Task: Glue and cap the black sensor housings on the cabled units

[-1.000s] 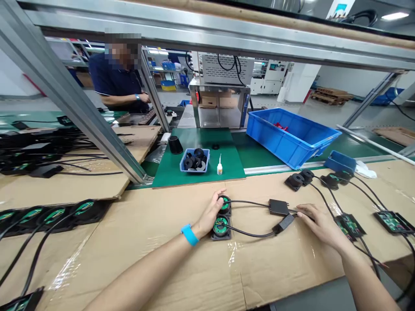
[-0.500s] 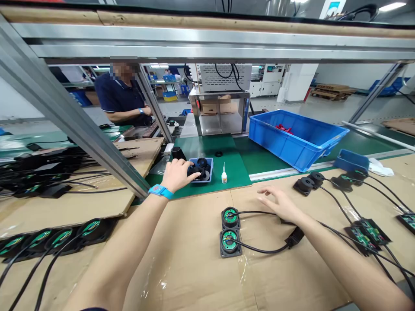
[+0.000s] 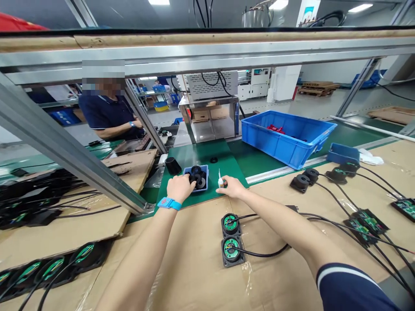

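Note:
My left hand (image 3: 179, 187), a blue wristband on its wrist, reaches into a small blue tray (image 3: 196, 177) of black ring-shaped parts; its fingers curl over one black part. My right hand (image 3: 231, 187) closes round a small white glue bottle (image 3: 220, 180) standing on the green mat (image 3: 207, 162). Nearer me, on the cardboard-covered bench, lie two black square modules with green round boards (image 3: 231, 237), each with a black cable running right.
A big blue bin (image 3: 285, 136) with red parts stands behind right. More black modules and cables (image 3: 363, 216) lie at right, and a row of them (image 3: 48, 270) at left. A black cup (image 3: 172, 165) sits by the tray. A slanted metal post (image 3: 74, 160) crosses left. Another person (image 3: 106, 114) works opposite.
My right hand left the cables and moved forward to the glue bottle. My left hand stayed at the blue tray, fingers now curled on a black part. The view tilted up a little.

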### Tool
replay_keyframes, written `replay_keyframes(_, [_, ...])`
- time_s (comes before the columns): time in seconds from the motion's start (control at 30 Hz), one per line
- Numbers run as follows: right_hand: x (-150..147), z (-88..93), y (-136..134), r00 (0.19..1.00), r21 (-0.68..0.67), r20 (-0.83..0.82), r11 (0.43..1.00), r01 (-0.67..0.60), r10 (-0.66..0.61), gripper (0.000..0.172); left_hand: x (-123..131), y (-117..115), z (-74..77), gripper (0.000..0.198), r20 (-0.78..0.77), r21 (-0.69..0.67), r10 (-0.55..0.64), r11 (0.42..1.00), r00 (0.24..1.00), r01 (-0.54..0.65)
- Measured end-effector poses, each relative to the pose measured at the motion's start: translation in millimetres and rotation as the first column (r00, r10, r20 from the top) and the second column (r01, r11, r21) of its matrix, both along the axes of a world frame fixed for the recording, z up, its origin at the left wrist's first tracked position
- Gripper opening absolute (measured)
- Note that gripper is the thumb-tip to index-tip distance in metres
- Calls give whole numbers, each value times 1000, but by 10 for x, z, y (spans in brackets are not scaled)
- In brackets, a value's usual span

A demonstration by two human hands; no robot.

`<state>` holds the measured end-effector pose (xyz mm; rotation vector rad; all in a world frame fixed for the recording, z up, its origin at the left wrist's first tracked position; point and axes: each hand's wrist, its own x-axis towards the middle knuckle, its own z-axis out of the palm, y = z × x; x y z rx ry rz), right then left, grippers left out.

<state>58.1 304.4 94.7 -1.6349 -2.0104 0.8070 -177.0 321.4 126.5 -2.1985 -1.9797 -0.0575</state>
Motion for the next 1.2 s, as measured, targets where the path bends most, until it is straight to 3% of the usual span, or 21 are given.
replay_keyframes(0.13, [-63,23,-4,1000,18,3,1000,14,-14,24,-35,-17,7,45,-22,-14,-74,997,997,73])
replay_keyframes(0.27, [74,151,-155,998,61,-63,998,15,-11,23,-56,-53,14,54,-5,-15,-142,990,990,142])
replay_keyframes(0.43, [411,354,-613,980,128,-199,992,-8,33,20,-41,-44,173,65,112,14,-154,988,982,153])
replay_keyframes(0.57, [696,434,-1097,950,141,-309,990,-11,55,22,-92,-389,324,72,296,-103,-146,978,944,184])
replay_keyframes(0.63, [800,431,-1305,933,130,-355,991,-8,54,28,-129,-728,295,71,413,-258,-171,920,895,294])
replay_keyframes(0.7, [859,390,-1452,916,105,-399,994,-4,46,33,-138,-1098,185,67,531,-394,-187,809,827,436])
replay_keyframes(0.77, [873,314,-1532,898,75,-439,997,-3,36,38,-110,-1408,22,62,631,-458,-180,699,754,550])
replay_keyframes(0.83, [857,220,-1561,880,50,-474,999,-9,31,41,-70,-1596,-155,58,694,-463,-151,655,704,597])
replay_keyframes(0.97, [820,74,-1562,849,24,-527,999,-27,36,40,-79,-1633,-408,58,692,-418,-95,755,716,505])
replay_keyframes(1.07, [845,29,-1575,841,26,-540,1000,-18,29,40,-137,-1559,-474,58,648,-340,-106,846,754,411])
replay_keyframes(1.2, [917,-1,-1601,844,41,-536,999,1,21,38,-190,-1536,-511,55,630,-237,-166,889,759,391])
